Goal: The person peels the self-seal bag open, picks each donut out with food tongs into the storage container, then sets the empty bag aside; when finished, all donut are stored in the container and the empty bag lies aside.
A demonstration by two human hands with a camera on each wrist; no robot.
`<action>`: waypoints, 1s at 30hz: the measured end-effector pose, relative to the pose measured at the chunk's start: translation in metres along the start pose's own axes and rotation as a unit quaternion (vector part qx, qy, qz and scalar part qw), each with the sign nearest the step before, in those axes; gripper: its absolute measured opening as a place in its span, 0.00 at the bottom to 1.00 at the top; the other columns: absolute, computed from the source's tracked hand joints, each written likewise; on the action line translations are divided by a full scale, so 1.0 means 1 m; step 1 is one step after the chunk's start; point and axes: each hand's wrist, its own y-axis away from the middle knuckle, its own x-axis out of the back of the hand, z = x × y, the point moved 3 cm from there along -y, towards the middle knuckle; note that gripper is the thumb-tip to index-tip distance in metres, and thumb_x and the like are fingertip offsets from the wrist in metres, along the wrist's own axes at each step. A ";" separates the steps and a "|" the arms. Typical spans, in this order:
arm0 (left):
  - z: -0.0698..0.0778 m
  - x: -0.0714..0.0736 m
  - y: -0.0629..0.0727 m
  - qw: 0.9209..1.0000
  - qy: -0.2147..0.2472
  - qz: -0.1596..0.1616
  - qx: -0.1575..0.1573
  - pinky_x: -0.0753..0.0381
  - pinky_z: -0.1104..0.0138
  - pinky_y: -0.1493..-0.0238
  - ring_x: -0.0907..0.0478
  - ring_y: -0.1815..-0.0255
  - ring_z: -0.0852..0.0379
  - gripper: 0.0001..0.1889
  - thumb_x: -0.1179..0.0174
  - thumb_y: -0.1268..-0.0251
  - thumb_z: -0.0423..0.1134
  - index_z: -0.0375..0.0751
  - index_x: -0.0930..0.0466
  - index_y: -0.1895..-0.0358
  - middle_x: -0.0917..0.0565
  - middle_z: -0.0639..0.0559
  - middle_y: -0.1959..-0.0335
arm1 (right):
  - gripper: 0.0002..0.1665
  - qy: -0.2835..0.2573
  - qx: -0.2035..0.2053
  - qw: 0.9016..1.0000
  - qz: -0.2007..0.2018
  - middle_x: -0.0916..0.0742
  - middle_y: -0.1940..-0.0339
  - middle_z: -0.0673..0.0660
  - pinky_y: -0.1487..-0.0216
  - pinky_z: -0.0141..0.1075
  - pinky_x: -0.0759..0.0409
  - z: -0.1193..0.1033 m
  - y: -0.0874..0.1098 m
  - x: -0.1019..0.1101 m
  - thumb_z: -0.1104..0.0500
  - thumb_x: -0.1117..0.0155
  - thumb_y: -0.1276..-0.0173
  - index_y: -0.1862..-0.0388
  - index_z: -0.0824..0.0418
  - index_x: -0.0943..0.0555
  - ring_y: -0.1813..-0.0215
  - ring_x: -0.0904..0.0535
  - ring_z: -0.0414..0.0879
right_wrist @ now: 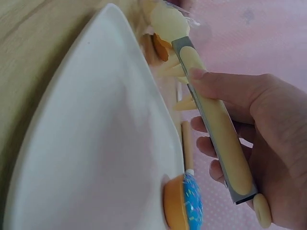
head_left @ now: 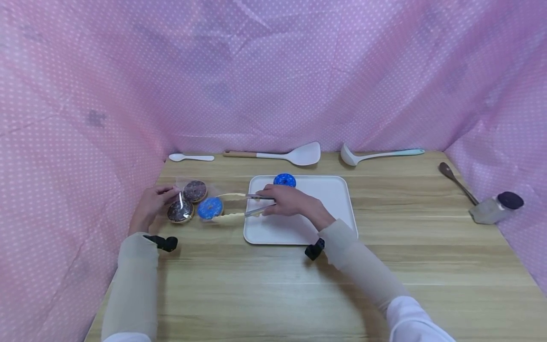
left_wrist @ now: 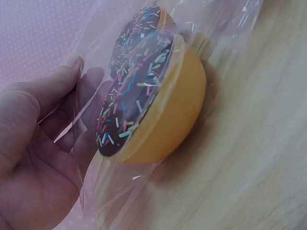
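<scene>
In the head view my left hand (head_left: pixel 149 205) pinches the edge of a clear plastic bag (left_wrist: pixel 218 31) on the left of the table. Two chocolate doughnuts (head_left: pixel 180 212) with coloured sprinkles show through its film in the left wrist view. Beside them lies a light-blue doughnut (head_left: pixel 209 208). My right hand (head_left: pixel 290 199) grips a pair of tongs (right_wrist: pixel 223 139), whose cream tips spread on either side of that blue doughnut. Beneath the right hand is a white tray (head_left: pixel 326 209). A second blue doughnut (head_left: pixel 284 180) sits at the tray's back edge.
Along the back lie a small white spoon (head_left: pixel 192 157), a white turner (head_left: pixel 303 154) and a ladle (head_left: pixel 376 155). At the right are a dark spoon (head_left: pixel 457 180) and a black-lidded jar (head_left: pixel 491 210). Pink dotted cloth (head_left: pixel 273 76) encloses the table's back and sides.
</scene>
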 end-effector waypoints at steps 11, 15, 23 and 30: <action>0.001 0.002 0.001 1.000 -0.006 0.000 -0.014 0.40 0.52 0.30 0.36 0.33 0.46 0.32 0.47 0.32 0.59 0.35 0.28 0.37 0.27 0.39 0.37 | 0.35 -0.014 -0.014 0.999 0.027 0.19 0.48 0.56 0.50 0.41 0.24 0.013 0.028 0.012 0.47 0.32 0.38 0.34 0.57 0.27 0.53 0.24 0.49; 0.000 0.001 0.001 1.000 -0.008 0.005 -0.018 0.37 0.54 0.31 0.30 0.41 0.56 0.33 0.47 0.33 0.60 0.36 0.27 0.38 0.26 0.40 0.39 | 0.36 -0.025 -0.027 0.999 0.030 0.19 0.48 0.58 0.53 0.40 0.24 0.018 0.040 0.013 0.47 0.32 0.37 0.32 0.57 0.29 0.55 0.24 0.50; -0.001 0.002 0.000 1.000 -0.014 0.009 -0.022 0.31 0.66 0.39 0.31 0.54 0.74 0.33 0.47 0.34 0.61 0.36 0.26 0.39 0.23 0.45 0.43 | 0.35 -0.035 -0.040 0.997 0.055 0.19 0.49 0.57 0.57 0.38 0.26 0.034 0.070 0.019 0.47 0.33 0.36 0.33 0.57 0.29 0.56 0.25 0.49; -0.001 0.003 0.000 1.000 0.001 0.009 -0.028 0.30 0.82 0.53 0.26 0.57 0.75 0.32 0.45 0.35 0.59 0.35 0.25 0.40 0.21 0.52 0.48 | 0.35 -0.056 -0.063 0.992 0.098 0.17 0.49 0.58 0.59 0.37 0.27 0.051 0.102 0.025 0.48 0.32 0.37 0.34 0.57 0.28 0.58 0.25 0.49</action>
